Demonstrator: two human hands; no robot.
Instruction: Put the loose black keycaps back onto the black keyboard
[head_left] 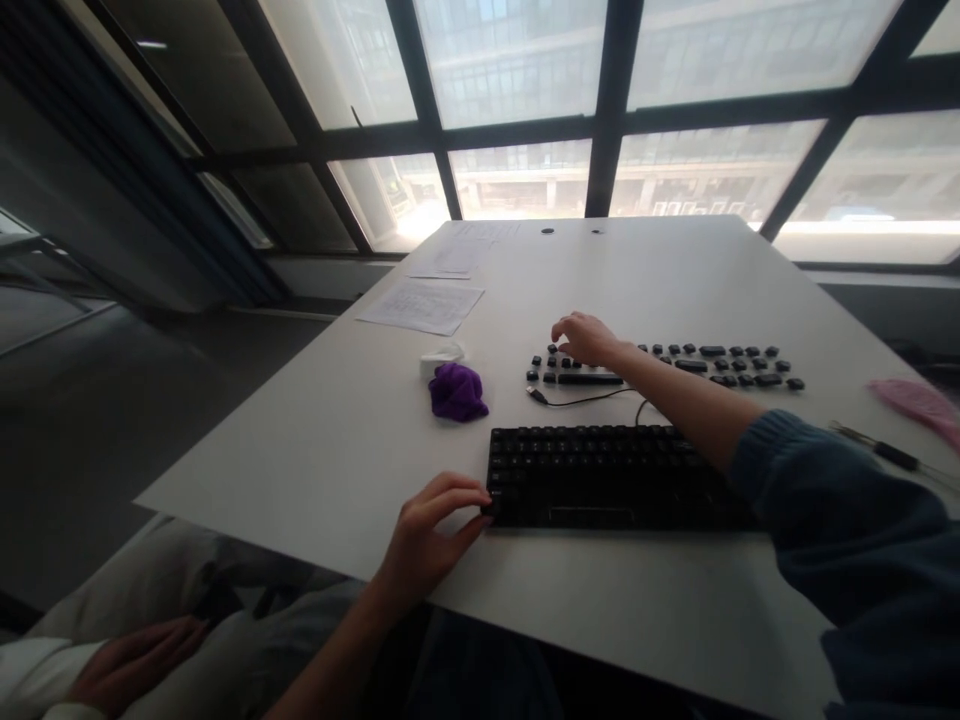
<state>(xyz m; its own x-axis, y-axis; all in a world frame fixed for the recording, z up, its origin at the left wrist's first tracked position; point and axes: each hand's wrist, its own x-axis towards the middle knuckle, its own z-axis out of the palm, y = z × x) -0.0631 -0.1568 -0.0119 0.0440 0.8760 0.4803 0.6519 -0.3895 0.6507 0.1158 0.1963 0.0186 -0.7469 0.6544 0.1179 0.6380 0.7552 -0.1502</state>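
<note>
A black keyboard (592, 480) lies near the table's front edge, with keys in its upper rows and a bare stretch in its lower rows. My left hand (429, 535) grips its lower left corner, fingers on top and thumb at the front edge. Farther back, my right hand (589, 338) reaches over rows of loose black keycaps. Its thumb and index finger close around a small keycap (553, 349) at the left end of the rows. A long spacebar keycap (591, 379) lies just in front of that hand. My right forearm hides part of the keyboard and some keycaps.
Left of the keycaps are a purple cloth (457, 392) and a crumpled white tissue (444, 356). A black cable (585, 400) runs behind the keyboard. Papers (421, 305) lie at back left; a thin tool (892, 455) and pink item (916, 405) at right. Another person's hand (139, 660) rests at lower left.
</note>
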